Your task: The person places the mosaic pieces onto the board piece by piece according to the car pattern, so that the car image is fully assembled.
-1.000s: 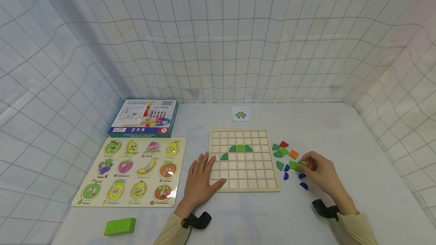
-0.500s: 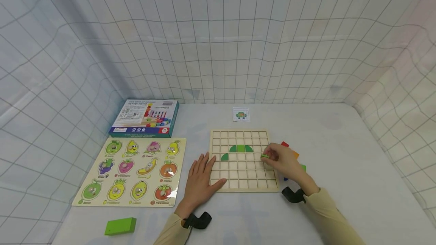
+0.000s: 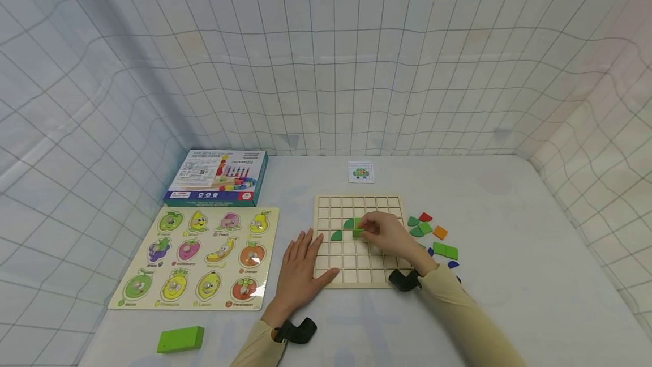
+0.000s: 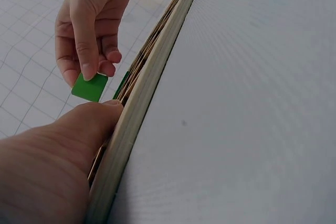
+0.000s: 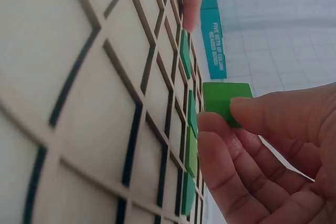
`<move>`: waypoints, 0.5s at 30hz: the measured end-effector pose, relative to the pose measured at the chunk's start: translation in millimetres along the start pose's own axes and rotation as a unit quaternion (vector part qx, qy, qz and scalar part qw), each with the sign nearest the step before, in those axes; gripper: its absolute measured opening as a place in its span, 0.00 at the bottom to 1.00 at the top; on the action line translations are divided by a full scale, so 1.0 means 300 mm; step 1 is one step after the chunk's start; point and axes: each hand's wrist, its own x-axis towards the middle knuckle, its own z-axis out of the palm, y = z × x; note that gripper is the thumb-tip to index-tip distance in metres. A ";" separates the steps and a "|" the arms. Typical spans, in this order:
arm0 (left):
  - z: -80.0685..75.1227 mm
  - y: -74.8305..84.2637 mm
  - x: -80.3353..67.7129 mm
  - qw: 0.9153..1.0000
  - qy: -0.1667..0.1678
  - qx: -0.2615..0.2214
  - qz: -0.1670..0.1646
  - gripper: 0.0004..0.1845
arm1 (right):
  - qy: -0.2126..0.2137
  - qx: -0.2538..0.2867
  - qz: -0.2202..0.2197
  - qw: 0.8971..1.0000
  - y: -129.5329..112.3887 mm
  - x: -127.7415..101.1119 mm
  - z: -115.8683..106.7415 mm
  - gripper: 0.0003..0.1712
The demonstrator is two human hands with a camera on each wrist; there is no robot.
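Note:
Between thumb and fingers, my right hand (image 3: 389, 235) pinches a green square tile (image 5: 226, 98) above the wooden grid board (image 3: 367, 274). In the right wrist view the tile is held apart from the grid. Dark green quarter-circle pieces (image 3: 336, 235) and a light green square (image 5: 191, 151) sit in the board's cells; the hand partly covers that row in the head view. Fingers spread, my left hand (image 3: 300, 271) rests on the board's left edge, its thumb (image 4: 100, 116) at the near rim.
Loose pieces lie right of the board: green squares (image 3: 445, 251), an orange square (image 3: 440, 233), a red piece (image 3: 425, 217), blue half-circles (image 3: 453, 264). A picture card (image 3: 361, 173) lies behind it. At left are a fruit puzzle (image 3: 196, 259), a box (image 3: 216, 177) and a green block (image 3: 180, 339).
From the loose pieces at right, my right hand has moved left over the board, bringing a green square tile with it. My left hand has stayed on the board's edge.

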 end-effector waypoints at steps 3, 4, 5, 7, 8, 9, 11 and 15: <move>0.003 -0.002 0.000 1.000 0.002 0.000 0.000 0.44 | -0.005 0.000 0.005 1.000 -0.007 0.016 0.016 0.05; 0.004 -0.002 0.000 1.000 0.003 0.001 0.001 0.44 | -0.006 0.000 0.007 1.000 -0.007 0.020 0.020 0.04; 0.004 -0.002 -0.001 1.000 0.005 0.000 0.002 0.44 | -0.007 -0.002 0.009 1.000 -0.009 0.025 0.024 0.04; 0.004 -0.002 -0.002 1.000 0.010 0.001 0.006 0.43 | -0.008 -0.005 0.016 1.000 -0.014 0.032 0.030 0.04; 0.004 -0.002 -0.002 1.000 0.012 0.000 0.008 0.43 | -0.009 -0.007 0.018 1.000 -0.015 0.035 0.034 0.03; 0.003 -0.001 -0.002 1.000 0.012 -0.001 0.008 0.43 | -0.009 -0.008 0.020 1.000 -0.016 0.038 0.036 0.03; 0.002 -0.001 -0.001 1.000 0.008 -0.002 0.005 0.43 | -0.010 -0.011 0.025 1.000 -0.018 0.043 0.041 0.03; -0.002 0.001 -0.001 1.000 -0.004 -0.004 -0.003 0.44 | -0.011 -0.015 0.031 0.999 -0.012 0.050 0.053 0.03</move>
